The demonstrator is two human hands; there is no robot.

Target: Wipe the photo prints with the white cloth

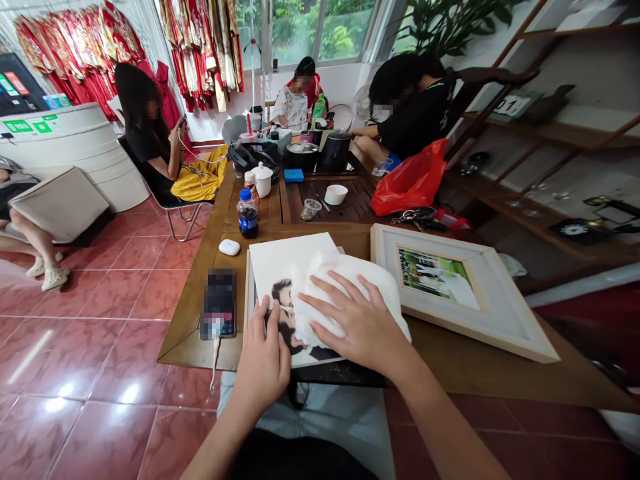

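A large photo print showing dark-haired heads on a white ground lies flat near the table's front edge. My left hand rests on its lower left part, fingers stretched out. Over the print's right side lies a white, soft-looking cloth or padding; its exact kind I cannot tell. My right hand presses flat on this white piece with fingers spread. To the right, a pale wooden picture frame holds a smaller photo of people on grass.
Left of the print are a phone with a cable, a white earbud case and a dark drink bottle. A white bowl, a lidded white cup and a red plastic bag stand farther back. Several people sit around.
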